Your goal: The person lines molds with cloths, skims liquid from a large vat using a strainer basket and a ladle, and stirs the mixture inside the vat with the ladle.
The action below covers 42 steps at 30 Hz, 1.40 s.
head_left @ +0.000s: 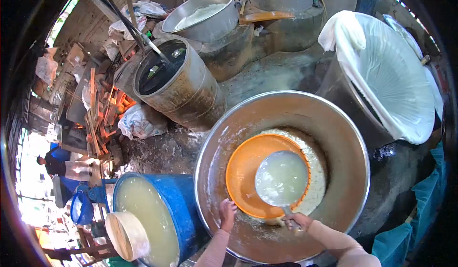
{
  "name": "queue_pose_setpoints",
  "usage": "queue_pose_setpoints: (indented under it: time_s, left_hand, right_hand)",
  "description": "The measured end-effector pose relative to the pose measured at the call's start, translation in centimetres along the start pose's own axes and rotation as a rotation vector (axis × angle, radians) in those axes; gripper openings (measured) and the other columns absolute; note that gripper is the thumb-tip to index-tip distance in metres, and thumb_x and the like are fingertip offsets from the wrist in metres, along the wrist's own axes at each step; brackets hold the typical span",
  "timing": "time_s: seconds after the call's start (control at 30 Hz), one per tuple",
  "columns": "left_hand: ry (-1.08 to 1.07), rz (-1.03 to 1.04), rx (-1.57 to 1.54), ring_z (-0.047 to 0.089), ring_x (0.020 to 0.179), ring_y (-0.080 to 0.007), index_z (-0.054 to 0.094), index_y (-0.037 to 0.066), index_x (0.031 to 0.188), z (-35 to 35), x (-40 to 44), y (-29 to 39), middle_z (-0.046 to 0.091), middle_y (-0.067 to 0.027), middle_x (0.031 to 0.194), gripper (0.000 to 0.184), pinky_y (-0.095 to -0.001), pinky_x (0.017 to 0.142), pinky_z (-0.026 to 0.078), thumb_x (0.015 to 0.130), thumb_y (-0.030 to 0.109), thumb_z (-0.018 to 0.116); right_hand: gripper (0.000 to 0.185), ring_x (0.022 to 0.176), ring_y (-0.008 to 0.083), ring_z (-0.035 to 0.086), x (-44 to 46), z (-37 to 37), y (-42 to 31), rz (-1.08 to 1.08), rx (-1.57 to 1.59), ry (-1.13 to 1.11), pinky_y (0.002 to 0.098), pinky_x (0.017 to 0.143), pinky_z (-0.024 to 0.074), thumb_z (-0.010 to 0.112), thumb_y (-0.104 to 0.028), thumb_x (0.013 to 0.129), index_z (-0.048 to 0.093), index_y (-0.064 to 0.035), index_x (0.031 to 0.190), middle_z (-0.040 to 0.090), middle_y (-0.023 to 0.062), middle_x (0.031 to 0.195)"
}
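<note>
My right hand [296, 222] is closed round the handle of a round metal scoop [281, 178], which holds pale, cloudy liquid. The scoop is over an orange basin [243, 171] inside a large metal vat [343, 171]. Whitish material [317, 186] lies in the vat around the basin's right side. My left hand [228, 214] is near the basin's lower left rim, its fingers curled; whether it grips the rim is not clear.
A blue barrel [183, 209] of cloudy liquid bears a round wooden sieve [136, 236] at left. Beyond stand a rusty drum [191, 85], metal pans [214, 26] and a cloth-covered container [391, 76]. Another person [55, 164] is at far left.
</note>
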<state>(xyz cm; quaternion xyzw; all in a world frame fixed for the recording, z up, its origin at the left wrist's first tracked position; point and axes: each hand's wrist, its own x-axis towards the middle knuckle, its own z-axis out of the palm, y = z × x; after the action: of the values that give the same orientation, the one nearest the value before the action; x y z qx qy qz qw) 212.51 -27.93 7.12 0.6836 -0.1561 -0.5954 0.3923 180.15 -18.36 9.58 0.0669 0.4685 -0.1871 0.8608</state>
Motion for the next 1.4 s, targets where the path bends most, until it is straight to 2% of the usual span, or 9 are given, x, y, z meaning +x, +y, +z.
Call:
queue_pose_setpoints:
  time_s: [0.2,0.23,0.37,0.6,0.67,1.03,1.23,1.33,1.4]
  left_hand:
    - [-0.204,-0.099,-0.065,0.055,0.065,-0.0137,0.052,0.013,0.101,-2.2,0.4,-6.2,0.052,0.0007,0.073,0.011,-0.0277,0.051,0.043,0.093,0.02,0.048]
    - [-0.231,0.175,0.165,0.047,0.058,-0.0096,0.047,0.015,0.091,-1.4,-0.8,-6.1,0.048,0.0025,0.069,0.005,-0.025,0.047,0.037,0.092,0.019,0.049]
    - [-0.157,-0.017,0.12,0.034,0.045,-0.0057,0.04,0.018,0.067,1.6,-1.8,-7.4,0.036,0.0066,0.055,0.025,-0.0241,0.04,0.026,0.087,0.023,0.054]
    - [0.344,0.25,1.164,0.066,0.093,-0.0346,0.059,-0.012,0.082,-0.6,10.7,-16.5,0.068,-0.0211,0.088,0.048,-0.0476,0.08,0.051,0.094,0.034,0.05]
    - [0.568,-0.193,1.046,0.061,0.108,-0.0438,0.055,-0.016,0.106,2.8,10.3,-12.0,0.059,-0.0342,0.116,0.047,-0.0465,0.093,0.049,0.094,0.029,0.048]
    - [0.052,-0.053,1.348,0.063,0.102,-0.0433,0.033,-0.013,0.128,-3.1,20.8,-22.0,0.06,-0.0324,0.113,0.053,-0.0446,0.089,0.05,0.088,0.016,0.052]
    - [0.026,-0.16,1.313,0.062,0.102,-0.042,0.034,-0.013,0.127,-3.5,23.0,-24.4,0.059,-0.0317,0.114,0.054,-0.0439,0.087,0.05,0.083,0.012,0.055]
    - [0.276,0.324,1.43,0.062,0.099,-0.0425,0.038,-0.008,0.125,-4.7,23.8,-28.1,0.06,-0.0298,0.111,0.053,-0.0443,0.085,0.051,0.08,0.01,0.059]
    - [0.081,0.12,0.953,0.063,0.101,-0.038,0.042,-0.004,0.124,-4.8,23.5,-26.4,0.062,-0.0255,0.112,0.05,-0.0415,0.087,0.051,0.078,0.005,0.06]
  right_hand:
    - [0.014,0.053,0.0111,0.048,-27.6,-1.7,0.1,0.045,0.248,0.1,0.0265,0.048,0.0427,0.06,-0.006,0.089,0.056,0.0012,0.101,0.05,0.0011,0.065]
    - [0.016,0.053,0.0119,0.048,-31.1,-1.7,0.4,-0.001,0.116,0.178,0.0275,0.048,0.0433,0.061,-0.007,0.088,0.057,0.0028,0.101,0.051,0.0022,0.065]
    - [0.02,0.046,0.0128,0.051,-35.3,0.2,1.3,-0.02,0.233,0.124,0.0279,0.039,0.0426,0.064,-0.01,0.083,0.057,0.0034,0.097,0.052,0.0032,0.06]
    - [0.015,0.05,0.012,0.05,-8.3,3.1,0.7,-0.171,0.467,0.144,0.028,0.049,0.0457,0.062,-0.018,0.091,0.054,-0.008,0.084,0.052,-0.0012,0.063]
    - [0.014,0.052,0.0148,0.054,2.4,0.0,1.6,-0.225,0.509,0.136,0.0304,0.051,0.0473,0.061,-0.014,0.09,0.055,-0.0075,0.078,0.053,0.0007,0.062]
    - [0.012,0.045,0.0174,0.054,29.3,-1.7,1.5,-0.566,0.578,1.19,0.0337,0.04,0.0436,0.062,-0.005,0.078,0.053,0.0003,0.083,0.057,0.0081,0.066]
    - [0.011,0.045,0.0185,0.055,33.3,-5.0,-2.5,-0.703,0.449,1.312,0.0335,0.039,0.0451,0.061,-0.003,0.078,0.052,-0.0004,0.083,0.057,0.0088,0.067]
    - [0.01,0.045,0.0192,0.056,35.3,-6.7,-4.2,-0.688,0.334,1.299,0.0336,0.04,0.0461,0.061,-0.003,0.078,0.053,0.001,0.082,0.058,0.0097,0.067]
    - [0.01,0.045,0.0203,0.056,36.8,-7.3,-5.4,-0.718,0.261,1.242,0.0346,0.041,0.0464,0.061,-0.006,0.078,0.053,0.0008,0.079,0.057,0.01,0.064]
